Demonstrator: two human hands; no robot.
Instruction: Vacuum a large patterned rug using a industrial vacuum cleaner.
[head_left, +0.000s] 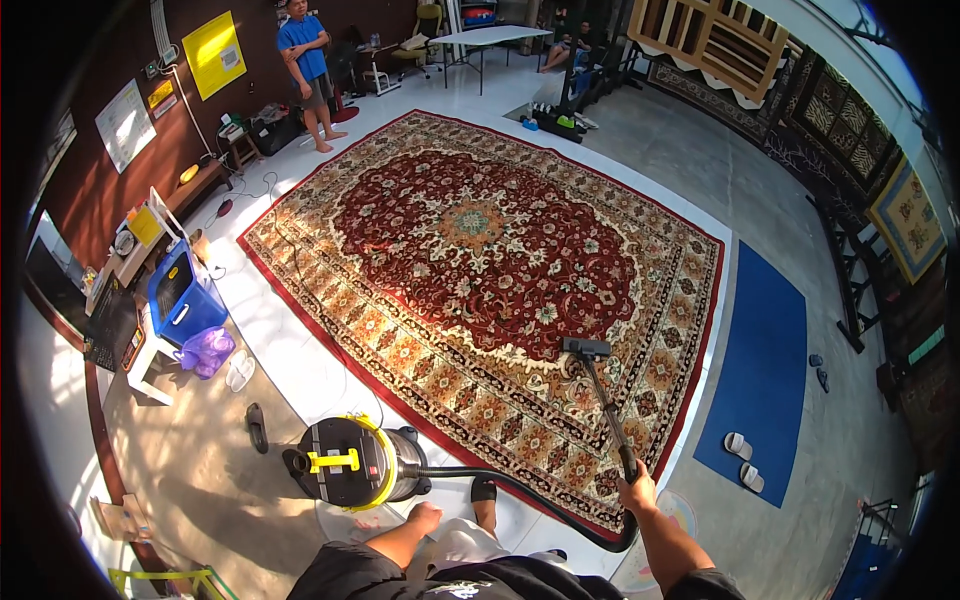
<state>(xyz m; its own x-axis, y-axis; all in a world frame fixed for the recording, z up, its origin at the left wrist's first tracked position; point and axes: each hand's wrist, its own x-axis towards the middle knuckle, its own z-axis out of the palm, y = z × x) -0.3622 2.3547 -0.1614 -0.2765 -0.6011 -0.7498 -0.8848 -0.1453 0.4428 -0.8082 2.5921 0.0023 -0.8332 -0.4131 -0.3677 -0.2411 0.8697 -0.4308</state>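
Observation:
My right hand (637, 491) grips the upper end of a black vacuum wand (606, 405). Its flat floor nozzle (586, 347) rests on a large red and cream patterned carpet (480, 292), near the edge of the red field. A black ribbed hose (525, 502) curves from below that hand to a drum vacuum cleaner (349, 461) with a yellow band and yellow handle. My left hand (425, 517) is curled in front of my body, just right of the vacuum and apart from it, with nothing visible in it.
A power cord (296, 262) crosses the carpet's left side. A person in a blue shirt (304, 60) stands beyond its far-left edge; another person (574, 49) sits farther back. At right lies a blue mat (757, 360) with slippers (745, 459). A blue bin (184, 292) stands left.

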